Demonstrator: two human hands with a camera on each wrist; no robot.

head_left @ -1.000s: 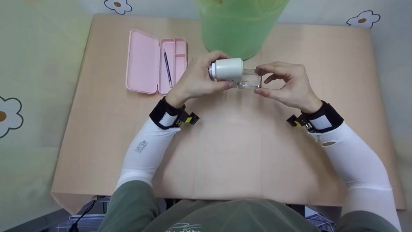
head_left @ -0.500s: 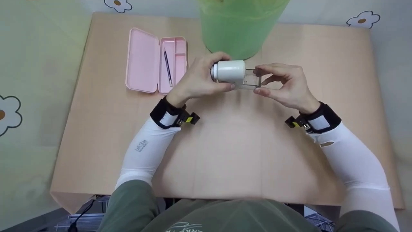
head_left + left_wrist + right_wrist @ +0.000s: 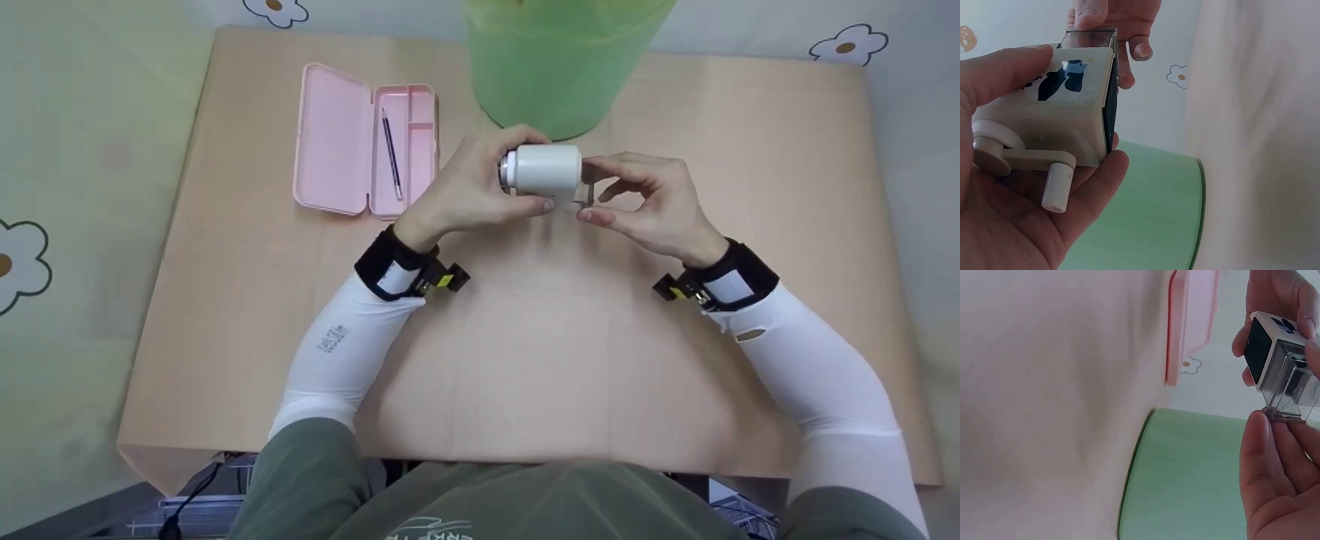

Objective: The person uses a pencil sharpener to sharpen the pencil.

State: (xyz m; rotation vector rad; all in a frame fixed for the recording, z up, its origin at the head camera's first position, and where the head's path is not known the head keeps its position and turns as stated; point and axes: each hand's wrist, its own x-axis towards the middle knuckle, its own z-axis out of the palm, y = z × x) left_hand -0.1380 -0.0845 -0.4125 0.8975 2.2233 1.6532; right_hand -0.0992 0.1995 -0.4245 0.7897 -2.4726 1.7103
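My left hand (image 3: 476, 184) grips a white hand-crank pencil sharpener (image 3: 547, 169), lifted over the table and lying on its side. In the left wrist view its crank handle (image 3: 1057, 188) hangs near the palm, and a dark picture marks one white face. A clear shavings drawer (image 3: 1292, 388) projects from the sharpener's dark end, partly inside the body. My right hand (image 3: 656, 199) pinches the drawer's outer end between thumb and fingertips. The right wrist view shows dark shapes through the clear plastic.
An open pink pencil case (image 3: 334, 142) lies at the back left, with a dark pencil (image 3: 391, 154) in its long compartment. Just behind the hands stands a large green bin (image 3: 555, 82) with a yellowish liner. A pale cloth covers the table (image 3: 525, 360).
My right hand has moved left, and the clear drawer has slid deeper into the sharpener, so less of it shows. My left hand with the sharpener has shifted slightly right.
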